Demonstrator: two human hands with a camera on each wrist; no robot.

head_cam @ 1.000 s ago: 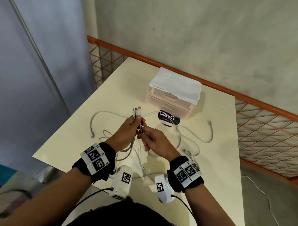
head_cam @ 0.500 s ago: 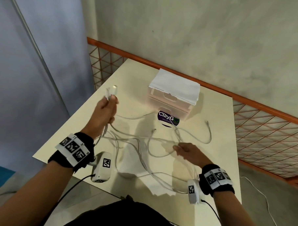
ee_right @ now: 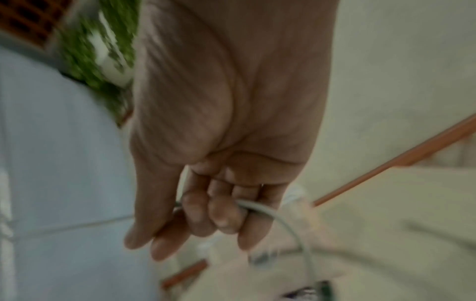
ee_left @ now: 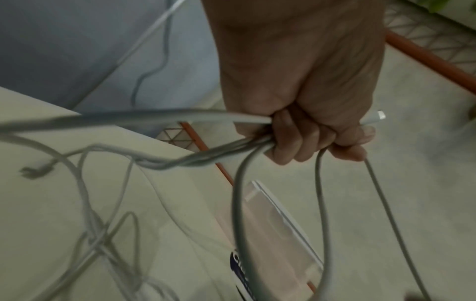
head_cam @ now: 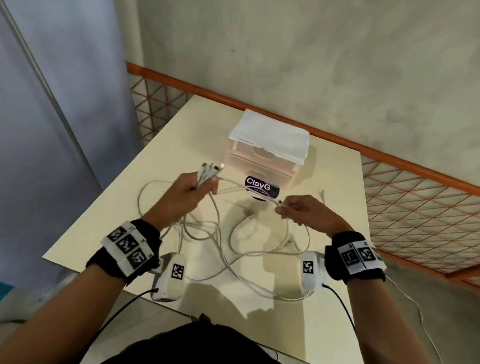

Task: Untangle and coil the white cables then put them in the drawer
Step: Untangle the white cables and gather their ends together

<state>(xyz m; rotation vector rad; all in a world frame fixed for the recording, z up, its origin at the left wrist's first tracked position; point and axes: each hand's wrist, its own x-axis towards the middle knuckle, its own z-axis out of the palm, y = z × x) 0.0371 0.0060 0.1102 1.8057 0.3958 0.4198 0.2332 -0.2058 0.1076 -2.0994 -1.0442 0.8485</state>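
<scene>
Between the fists: left hand [head_cam: 190, 189] clamps the gathered plug ends [head_cam: 210, 171], right hand [head_cam: 305, 212] pinches one white cable [head_cam: 247, 186] strung left-to-right, so right pulls away.

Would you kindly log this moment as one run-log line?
left hand: grips bundled cable ends | right hand: pinches one white cable | drawer unit: closed | cables: tangled
</scene>
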